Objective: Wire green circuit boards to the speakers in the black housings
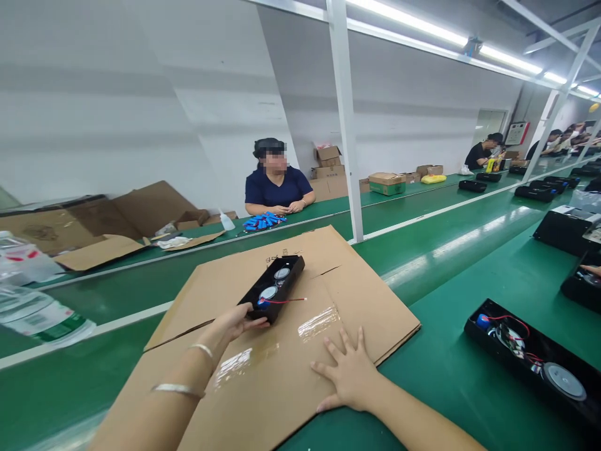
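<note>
My left hand [244,321] grips the near end of a black speaker housing [290,275], thumb on its side and fingers beneath. Two round speaker drivers sit in the housing, and a blue battery [263,302] lies by the held end with a red and black lead hanging out over the side. Under it is a large flattened cardboard sheet [282,369] with strips of clear tape. My right hand [350,373] rests flat on the cardboard's right edge, fingers spread, holding nothing. Whether the housing touches the cardboard I cannot tell.
Another open speaker housing [498,338] lies on the green bench at the right. A white post [347,125] rises behind the cardboard. Blue batteries [263,221] are piled before a seated person [277,185]. Plastic bottles [42,316] stand or lie at the left.
</note>
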The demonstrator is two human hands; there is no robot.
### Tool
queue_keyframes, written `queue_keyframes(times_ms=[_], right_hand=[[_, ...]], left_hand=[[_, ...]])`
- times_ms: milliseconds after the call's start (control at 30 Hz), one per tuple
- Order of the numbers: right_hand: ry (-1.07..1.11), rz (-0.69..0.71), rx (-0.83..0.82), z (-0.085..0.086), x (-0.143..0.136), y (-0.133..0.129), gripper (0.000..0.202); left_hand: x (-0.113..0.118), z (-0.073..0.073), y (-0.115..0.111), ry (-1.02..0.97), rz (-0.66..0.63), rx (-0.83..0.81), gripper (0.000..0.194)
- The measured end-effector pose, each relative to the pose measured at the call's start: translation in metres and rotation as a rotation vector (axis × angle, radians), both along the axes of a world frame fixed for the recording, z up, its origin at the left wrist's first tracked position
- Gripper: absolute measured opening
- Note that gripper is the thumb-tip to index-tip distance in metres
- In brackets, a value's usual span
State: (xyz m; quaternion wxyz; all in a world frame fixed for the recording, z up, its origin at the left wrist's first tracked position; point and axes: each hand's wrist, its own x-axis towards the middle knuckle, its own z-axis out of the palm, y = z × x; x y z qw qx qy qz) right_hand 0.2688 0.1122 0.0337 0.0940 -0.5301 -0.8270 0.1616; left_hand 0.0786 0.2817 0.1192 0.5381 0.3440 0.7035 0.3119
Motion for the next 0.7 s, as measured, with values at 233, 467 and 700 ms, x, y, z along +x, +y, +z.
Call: queue_keyframes(times_ms=[233,467,700], right_hand=[[-0.015,-0.035,0.141,-0.017,0.010,0.021,0.073],[0.063,-0.165,0.250,-0.028,0.041,0.011,0.041],[0.172,-0.376,0.419,-0.023,0.111,-0.042,0.046]], left_hand=[[-0.065,0.026,-0.107,-0.070,-0.100,0.078,0.019],[-0.099,0.002,-0.233,-0.130,-0.267,0.040,0.057],[-0.088,-0.048,-0.261,-0.220,-0.550,-0.066,0.050]])
